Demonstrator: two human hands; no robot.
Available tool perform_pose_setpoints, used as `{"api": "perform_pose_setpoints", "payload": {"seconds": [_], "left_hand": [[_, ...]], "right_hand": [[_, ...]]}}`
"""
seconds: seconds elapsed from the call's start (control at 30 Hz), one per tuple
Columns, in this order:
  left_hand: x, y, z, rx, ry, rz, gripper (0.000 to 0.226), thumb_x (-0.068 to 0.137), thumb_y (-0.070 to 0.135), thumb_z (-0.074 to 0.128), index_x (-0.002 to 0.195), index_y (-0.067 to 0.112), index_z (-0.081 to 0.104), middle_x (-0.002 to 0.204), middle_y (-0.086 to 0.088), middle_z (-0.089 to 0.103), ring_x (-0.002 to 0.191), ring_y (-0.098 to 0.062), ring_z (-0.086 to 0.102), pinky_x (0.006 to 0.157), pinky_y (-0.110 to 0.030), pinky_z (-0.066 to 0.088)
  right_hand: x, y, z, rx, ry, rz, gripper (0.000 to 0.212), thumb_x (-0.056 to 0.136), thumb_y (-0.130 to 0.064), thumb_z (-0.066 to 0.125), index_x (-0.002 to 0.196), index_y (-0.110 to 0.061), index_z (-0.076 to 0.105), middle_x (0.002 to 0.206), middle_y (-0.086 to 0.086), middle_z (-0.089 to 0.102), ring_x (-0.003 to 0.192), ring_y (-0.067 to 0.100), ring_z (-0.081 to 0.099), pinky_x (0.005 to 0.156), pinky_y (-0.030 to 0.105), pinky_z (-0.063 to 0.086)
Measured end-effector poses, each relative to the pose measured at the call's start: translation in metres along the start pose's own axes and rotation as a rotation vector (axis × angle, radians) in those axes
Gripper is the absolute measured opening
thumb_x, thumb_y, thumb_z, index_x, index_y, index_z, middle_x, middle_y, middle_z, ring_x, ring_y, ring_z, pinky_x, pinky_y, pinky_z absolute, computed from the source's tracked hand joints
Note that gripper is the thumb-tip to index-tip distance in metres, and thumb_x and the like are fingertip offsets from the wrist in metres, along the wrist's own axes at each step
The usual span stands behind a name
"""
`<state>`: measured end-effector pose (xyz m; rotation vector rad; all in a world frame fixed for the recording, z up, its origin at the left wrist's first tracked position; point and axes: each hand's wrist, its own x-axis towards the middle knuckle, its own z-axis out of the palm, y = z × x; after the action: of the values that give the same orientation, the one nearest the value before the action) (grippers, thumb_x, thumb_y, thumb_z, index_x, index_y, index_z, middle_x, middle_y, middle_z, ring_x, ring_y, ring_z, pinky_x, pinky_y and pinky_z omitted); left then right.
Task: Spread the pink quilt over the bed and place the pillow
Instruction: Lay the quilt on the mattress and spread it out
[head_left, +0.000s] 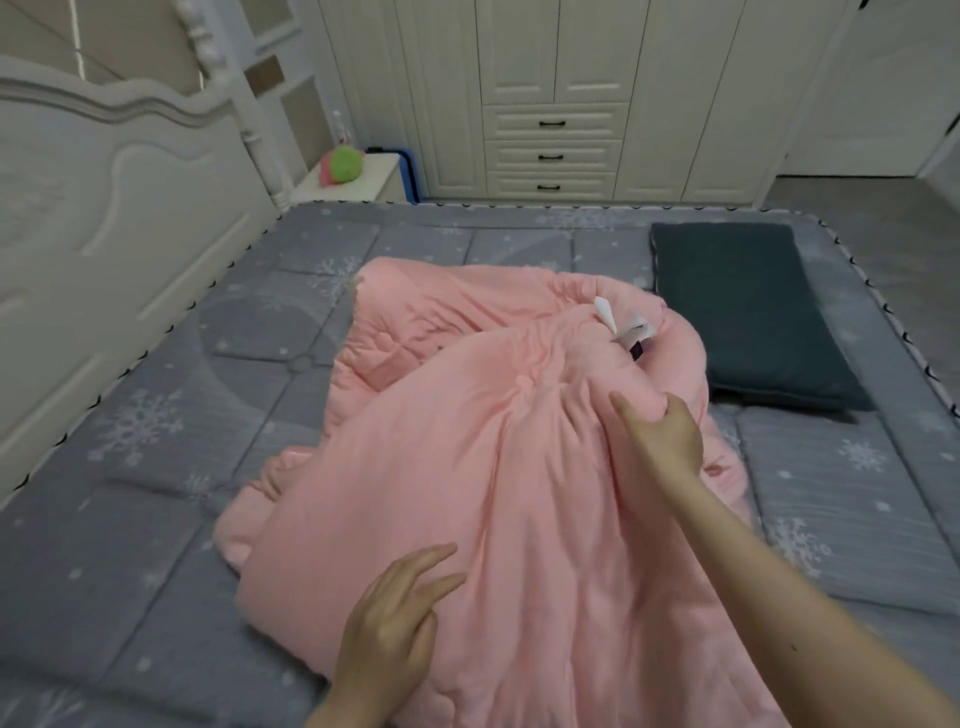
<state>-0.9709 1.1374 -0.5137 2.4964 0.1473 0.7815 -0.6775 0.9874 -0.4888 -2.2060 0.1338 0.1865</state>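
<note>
On the bed (156, 467), pink quilt (467, 467) bunched.

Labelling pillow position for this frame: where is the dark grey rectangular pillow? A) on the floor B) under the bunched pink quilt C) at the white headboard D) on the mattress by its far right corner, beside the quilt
D: the dark grey rectangular pillow lies flat on the grey snowflake mattress, right of the bunched pink quilt.

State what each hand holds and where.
Right hand has a grip on the pink quilt, a bunched fold near its far edge. Left hand holds nothing, fingers resting on the quilt.
</note>
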Motion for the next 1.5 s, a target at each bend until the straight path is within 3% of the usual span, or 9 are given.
{"api": "perform_pose_setpoints", "payload": {"seconds": [0.13, 0.33, 0.47, 0.67, 0.8, 0.9, 1.07, 1.3, 1.5], "left_hand": [[-0.008, 0.002, -0.034, -0.026, 0.030, 0.003, 0.048, 0.073, -0.002, 0.040, 0.105, 0.025, 0.065, 0.119, 0.002, 0.062, 0.106, -0.012, 0.060, 0.085, -0.023, 0.050], [-0.058, -0.014, -0.097, -0.038, 0.182, -0.107, 0.043, 0.076, 0.003, 0.040, 0.100, 0.028, 0.066, 0.115, 0.013, 0.060, 0.099, -0.010, 0.061, 0.086, -0.019, 0.047], [-0.107, -0.035, -0.183, 0.043, 0.333, -0.212, 0.035, 0.080, 0.008, 0.043, 0.097, 0.022, 0.070, 0.107, 0.007, 0.065, 0.097, -0.012, 0.061, 0.082, -0.028, 0.048], [-0.197, -0.072, -0.343, 0.151, 0.467, -0.355, 0.036, 0.086, 0.016, 0.037, 0.101, 0.009, 0.070, 0.106, 0.002, 0.062, 0.099, -0.012, 0.057, 0.092, -0.017, 0.039], [-0.271, -0.100, -0.419, 0.123, 0.630, -0.593, 0.033, 0.090, 0.027, 0.038, 0.110, 0.016, 0.063, 0.114, 0.006, 0.057, 0.111, -0.015, 0.052, 0.097, -0.018, 0.035], [-0.317, -0.111, -0.455, 0.102, 0.727, -0.870, 0.028, 0.094, 0.018, 0.047, 0.120, 0.018, 0.058, 0.125, 0.002, 0.051, 0.111, -0.013, 0.047, 0.093, -0.030, 0.037], [-0.383, -0.127, -0.476, 0.116, 0.657, -0.994, 0.026, 0.091, 0.022, 0.047, 0.113, 0.017, 0.061, 0.122, -0.002, 0.056, 0.115, -0.022, 0.049, 0.098, -0.041, 0.040], [-0.378, -0.124, -0.416, -0.014, 0.416, -0.954, 0.027, 0.090, 0.025, 0.052, 0.114, 0.019, 0.063, 0.123, 0.006, 0.055, 0.108, -0.008, 0.049, 0.091, -0.025, 0.036], [-0.322, -0.117, -0.360, -0.055, 0.161, -0.896, 0.036, 0.087, 0.027, 0.050, 0.118, 0.016, 0.064, 0.127, 0.002, 0.056, 0.120, -0.017, 0.048, 0.103, -0.025, 0.031]], "right_hand": [[-0.036, -0.039, 0.003, 0.231, -0.087, 0.269, 0.072, 0.076, -0.047, 0.063, 0.128, 0.001, 0.048, 0.123, 0.017, 0.057, 0.116, 0.036, 0.052, 0.097, 0.036, 0.039], [-0.149, -0.094, 0.019, 0.237, -0.220, -0.135, 0.021, 0.085, -0.005, 0.053, 0.102, -0.010, 0.064, 0.089, 0.006, 0.060, 0.093, 0.027, 0.058, 0.069, 0.023, 0.038], [-0.261, -0.130, 0.056, 0.424, -0.210, -0.285, 0.022, 0.070, -0.017, 0.054, 0.088, -0.025, 0.064, 0.070, -0.014, 0.056, 0.074, 0.013, 0.054, 0.063, 0.018, 0.042], [-0.431, -0.184, 0.165, 0.408, -0.381, -0.536, 0.046, 0.070, -0.019, 0.054, 0.114, -0.019, 0.067, 0.111, 0.001, 0.069, 0.105, 0.017, 0.061, 0.095, 0.032, 0.046], [-0.551, -0.183, 0.256, 0.006, -0.702, -0.914, 0.045, 0.080, -0.023, 0.051, 0.124, -0.028, 0.059, 0.128, -0.005, 0.061, 0.119, 0.015, 0.055, 0.096, 0.026, 0.042], [-0.609, -0.140, 0.300, -0.663, -1.033, -1.034, 0.047, 0.091, -0.023, 0.049, 0.137, -0.020, 0.044, 0.140, 0.011, 0.048, 0.128, 0.030, 0.045, 0.105, 0.035, 0.035], [-0.647, -0.045, 0.329, -1.361, -1.425, -0.714, 0.052, 0.091, -0.034, 0.051, 0.138, -0.012, 0.041, 0.143, 0.012, 0.041, 0.128, 0.035, 0.043, 0.107, 0.046, 0.036], [-0.603, -0.049, 0.295, -1.030, -1.224, -0.701, 0.039, 0.094, -0.029, 0.048, 0.128, -0.012, 0.054, 0.134, 0.012, 0.053, 0.124, 0.029, 0.048, 0.100, 0.035, 0.037], [-0.548, -0.064, 0.248, -0.819, -1.115, -0.722, 0.032, 0.096, -0.024, 0.046, 0.123, -0.015, 0.060, 0.133, 0.003, 0.055, 0.121, 0.019, 0.049, 0.101, 0.024, 0.033]]}}
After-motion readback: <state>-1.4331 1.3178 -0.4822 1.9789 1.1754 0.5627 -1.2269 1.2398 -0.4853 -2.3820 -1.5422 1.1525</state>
